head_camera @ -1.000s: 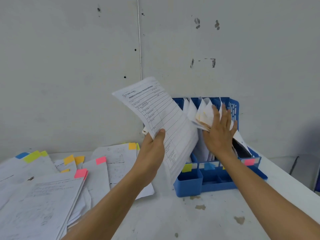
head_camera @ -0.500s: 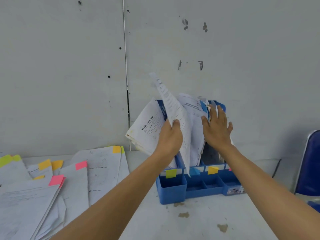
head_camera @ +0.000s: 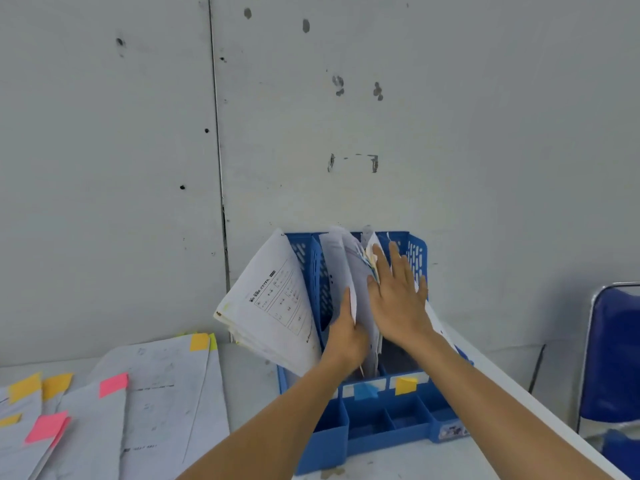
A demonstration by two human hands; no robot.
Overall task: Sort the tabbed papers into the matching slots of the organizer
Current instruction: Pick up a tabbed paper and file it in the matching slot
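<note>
A blue plastic organizer (head_camera: 377, 424) stands against the wall, with blue (head_camera: 365, 390) and yellow (head_camera: 405, 384) tabs on its slot fronts. My left hand (head_camera: 346, 336) grips a white sheet (head_camera: 349, 271) standing in the second slot, above the blue tab. My right hand (head_camera: 396, 299), fingers straight, presses the papers in the slots to the right aside. A bundle of papers (head_camera: 273, 306) leans out of the leftmost slot to the left. Loose tabbed papers (head_camera: 156, 403) lie on the table at left, with pink, orange and yellow tabs.
The grey wall (head_camera: 346, 116) rises directly behind the organizer. A blue chair (head_camera: 613, 358) stands past the table's right edge (head_camera: 519, 389). The organizer's low front compartments hold nothing visible.
My left hand has lowered the sheet down into the second slot. The right hand still holds the neighbouring papers aside. The view has shifted right and closer.
</note>
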